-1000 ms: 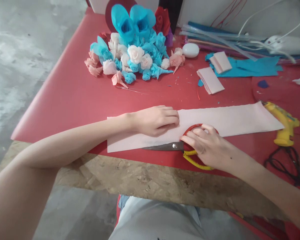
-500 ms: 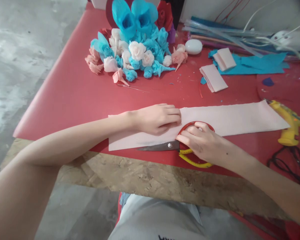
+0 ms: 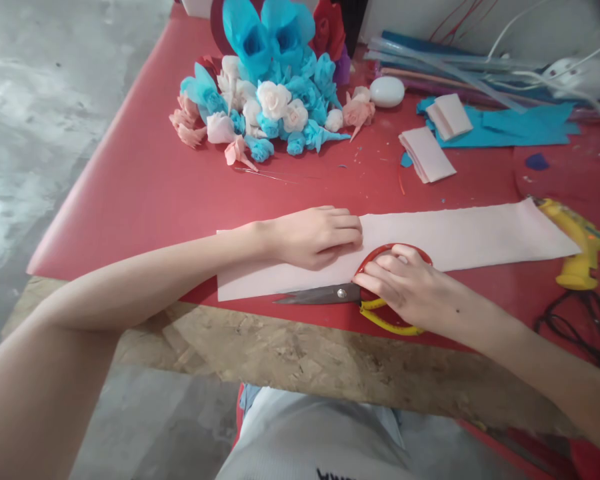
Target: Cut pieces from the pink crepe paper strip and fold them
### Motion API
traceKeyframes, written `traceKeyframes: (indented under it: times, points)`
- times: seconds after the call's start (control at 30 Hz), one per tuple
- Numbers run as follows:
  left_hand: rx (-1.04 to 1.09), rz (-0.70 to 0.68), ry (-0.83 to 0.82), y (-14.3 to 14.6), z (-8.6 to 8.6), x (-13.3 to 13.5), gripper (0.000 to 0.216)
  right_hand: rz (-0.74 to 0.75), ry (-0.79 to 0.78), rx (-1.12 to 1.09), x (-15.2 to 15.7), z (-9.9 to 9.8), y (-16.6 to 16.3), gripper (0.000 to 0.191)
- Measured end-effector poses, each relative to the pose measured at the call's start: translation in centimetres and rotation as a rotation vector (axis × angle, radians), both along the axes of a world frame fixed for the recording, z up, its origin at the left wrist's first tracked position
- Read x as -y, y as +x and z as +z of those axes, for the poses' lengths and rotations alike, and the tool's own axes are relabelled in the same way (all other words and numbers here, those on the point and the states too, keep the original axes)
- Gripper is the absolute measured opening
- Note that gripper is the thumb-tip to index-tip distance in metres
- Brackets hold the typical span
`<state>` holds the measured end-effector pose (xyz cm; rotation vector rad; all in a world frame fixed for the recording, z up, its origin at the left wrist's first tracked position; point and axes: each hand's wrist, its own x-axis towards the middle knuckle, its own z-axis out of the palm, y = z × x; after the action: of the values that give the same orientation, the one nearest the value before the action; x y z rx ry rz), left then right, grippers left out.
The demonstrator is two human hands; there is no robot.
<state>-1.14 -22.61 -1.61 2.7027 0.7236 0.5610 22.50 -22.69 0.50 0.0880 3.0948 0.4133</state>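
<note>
A long strip of pale pink crepe paper (image 3: 460,237) lies across the red tabletop near its front edge. My left hand (image 3: 325,235) rests on the strip, its fingers bent together and pressed down on it; the fingertips are hidden. In my right hand (image 3: 397,277) is a pair of scissors (image 3: 325,294) with one red and one yellow handle loop. My fingers wrap the red loop. The dark blades point left along the strip's lower edge, slightly parted at the tips; whether paper lies between them I cannot tell.
Several blue, white and pink paper flowers (image 3: 275,100) are heaped at the back. Folded pink paper pieces (image 3: 427,155) and blue crepe paper (image 3: 525,127) lie back right. A yellow glue gun (image 3: 577,243) with a black cord touches or nearly touches the strip's right end.
The scissors' blades have parted slightly more at the tips, and my right hand has shifted a touch to the right. My left hand and the pink strip stay in place.
</note>
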Motion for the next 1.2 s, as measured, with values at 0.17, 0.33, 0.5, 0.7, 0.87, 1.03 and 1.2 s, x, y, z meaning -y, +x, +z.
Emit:
traceKeyframes:
  times: [0.17, 0.33, 0.5, 0.7, 0.87, 1.03, 1.2]
  points:
    - [-0.015, 0.000, 0.004, 0.0, 0.1, 0.0, 0.028, -0.044, 0.032, -0.016, 0.6, 0.2, -0.2, 0.033]
    - [-0.002, 0.014, -0.005, 0.1, 0.2, 0.0, 0.027, -0.069, 0.081, 0.027, 1.2, 1.0, -1.2, 0.035]
    - [0.018, 0.012, -0.046, 0.1, 0.3, 0.1, 0.026, -0.027, 0.065, -0.002, 1.1, 0.8, -2.0, 0.034]
    - [0.020, 0.015, -0.041, 0.1, 0.1, 0.1, 0.025, 0.055, 0.053, -0.103, 0.3, 0.5, -2.4, 0.027]
    - [0.023, 0.011, -0.019, 0.1, 0.0, 0.1, 0.025, 0.140, 0.019, -0.222, -0.3, 0.6, -2.6, 0.024]
    - [0.007, -0.001, -0.039, 0.0, 0.2, 0.0, 0.026, 0.068, 0.061, -0.050, 0.2, 0.5, -1.8, 0.036]
    - [0.011, 0.005, -0.047, 0.1, 0.3, 0.0, 0.026, -0.015, 0.049, -0.025, 1.0, 0.1, -1.4, 0.049]
